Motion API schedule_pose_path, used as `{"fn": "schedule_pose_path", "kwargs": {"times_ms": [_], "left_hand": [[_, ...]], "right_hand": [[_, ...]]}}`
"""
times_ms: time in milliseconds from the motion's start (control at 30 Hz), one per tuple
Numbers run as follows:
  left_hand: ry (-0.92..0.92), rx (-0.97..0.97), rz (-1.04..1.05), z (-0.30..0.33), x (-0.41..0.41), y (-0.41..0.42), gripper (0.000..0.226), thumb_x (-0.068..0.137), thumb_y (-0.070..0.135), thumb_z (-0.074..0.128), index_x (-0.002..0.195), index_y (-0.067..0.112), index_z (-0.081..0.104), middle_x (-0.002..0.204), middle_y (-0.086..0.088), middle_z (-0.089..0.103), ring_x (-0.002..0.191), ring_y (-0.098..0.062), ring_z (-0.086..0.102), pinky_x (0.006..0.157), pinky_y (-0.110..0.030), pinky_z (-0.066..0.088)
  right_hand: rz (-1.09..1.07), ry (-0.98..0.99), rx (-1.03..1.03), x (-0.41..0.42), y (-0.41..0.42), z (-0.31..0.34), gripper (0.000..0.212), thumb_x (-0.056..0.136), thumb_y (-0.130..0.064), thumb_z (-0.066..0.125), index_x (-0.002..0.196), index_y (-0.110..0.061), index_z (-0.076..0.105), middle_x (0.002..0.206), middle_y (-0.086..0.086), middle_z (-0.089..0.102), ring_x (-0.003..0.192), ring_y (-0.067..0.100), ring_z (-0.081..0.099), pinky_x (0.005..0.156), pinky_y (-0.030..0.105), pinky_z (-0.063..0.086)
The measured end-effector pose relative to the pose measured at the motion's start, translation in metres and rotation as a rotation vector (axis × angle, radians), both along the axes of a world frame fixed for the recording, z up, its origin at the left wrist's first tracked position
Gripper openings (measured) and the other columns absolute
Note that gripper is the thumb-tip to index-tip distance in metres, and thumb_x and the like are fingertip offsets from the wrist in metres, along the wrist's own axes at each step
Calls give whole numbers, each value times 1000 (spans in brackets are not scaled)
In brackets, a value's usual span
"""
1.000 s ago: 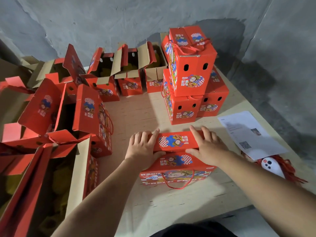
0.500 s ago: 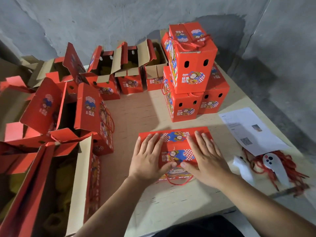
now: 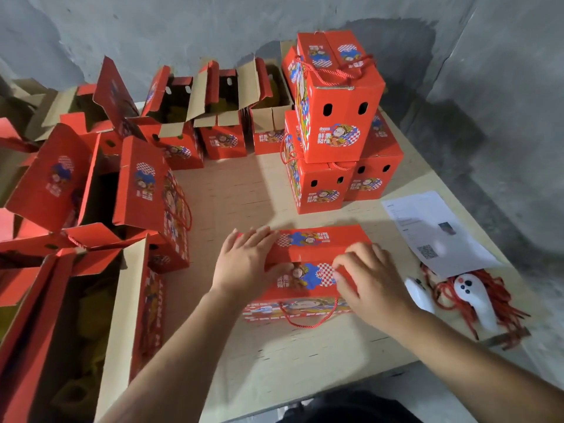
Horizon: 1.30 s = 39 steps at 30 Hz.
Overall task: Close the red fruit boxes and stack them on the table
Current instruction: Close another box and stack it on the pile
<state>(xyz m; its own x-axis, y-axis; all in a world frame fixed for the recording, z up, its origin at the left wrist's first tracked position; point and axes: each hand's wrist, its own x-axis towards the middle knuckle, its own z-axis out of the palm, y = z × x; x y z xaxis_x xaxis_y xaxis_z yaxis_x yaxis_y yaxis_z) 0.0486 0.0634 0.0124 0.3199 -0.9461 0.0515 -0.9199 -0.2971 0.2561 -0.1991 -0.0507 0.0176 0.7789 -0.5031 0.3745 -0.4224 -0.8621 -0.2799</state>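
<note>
Head view: both hands (image 3: 248,264) (image 3: 370,285) flat on box (image 3: 308,254), plywood table (image 3: 244,193), grey wall (image 3: 152,32)

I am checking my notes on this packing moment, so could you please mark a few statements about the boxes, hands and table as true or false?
1. Both hands rest on the red box nearest the person. True: the left hand and right hand lie on the box being closed.
2. The closed boxes at the back right are stacked three levels high. False: the stack has two levels.
3. A printed sheet of paper lies on the table to the right. True.
4. The boxes along the back wall are all closed. False: the open boxes have their flaps up.
</note>
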Motion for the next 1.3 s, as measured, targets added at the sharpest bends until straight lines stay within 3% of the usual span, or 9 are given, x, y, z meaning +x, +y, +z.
{"fn": "schedule_pose_path", "kwargs": {"times_ms": [100,200,400,567,667,767,933,1067,1300], "left_hand": [[-21,22,10,16,12,-17,64,86,77,59,140,42,57,135,14,66,126,-20,62,101,-37,48],[-28,166,39,27,14,-29,57,85,79,59,133,48,60,124,11,71,114,-23,67,88,-36,54],[-135,240,44,34,11,-43,56,89,81,49,123,39,65,116,8,70,106,-23,68,83,-35,55],[47,218,75,17,2,-25,79,85,84,50,151,41,45,150,9,51,136,-23,51,114,-44,39],[83,231,70,5,-4,-12,99,80,95,29,160,37,31,163,4,35,153,-21,26,126,-53,17],[12,157,131,5,-10,-15,96,80,95,12,154,41,43,153,9,49,145,-18,41,121,-46,23],[-129,178,154,22,-16,-26,68,87,88,33,133,48,62,126,12,69,112,-21,66,100,-38,40],[-91,155,181,35,-21,-28,64,83,94,26,109,55,69,93,16,75,87,-16,70,73,-32,40],[-56,324,83,29,-28,-23,94,75,99,4,148,51,39,136,3,59,124,-28,58,107,-49,41]], "right_hand": [[57,202,87,7,6,-8,51,92,-55,59,130,-21,61,135,-4,54,117,25,53,97,45,52],[-39,362,205,12,1,-15,93,82,-78,55,154,-22,40,160,-7,36,143,22,35,118,45,36],[15,219,27,10,-6,-20,84,71,-83,63,131,-25,54,123,-7,57,114,21,52,100,37,40],[22,67,13,4,-7,-31,85,68,-75,74,130,-18,60,120,0,48,110,24,52,95,42,42],[22,73,-37,3,-7,-37,83,73,-79,64,132,-21,60,117,-2,48,105,24,55,91,40,39],[25,45,-57,4,-7,-42,81,78,-80,60,133,-20,59,117,0,50,103,27,54,91,42,38],[24,85,-34,4,-17,-35,86,66,-88,59,125,-25,60,114,-2,49,97,28,48,86,44,37],[142,123,12,-10,-40,-29,87,66,-91,59,123,-24,57,117,-3,49,105,24,50,92,40,41],[171,6,-58,-16,-36,-37,79,72,-81,65,123,-22,60,112,-2,55,98,26,52,89,40,40]]}}
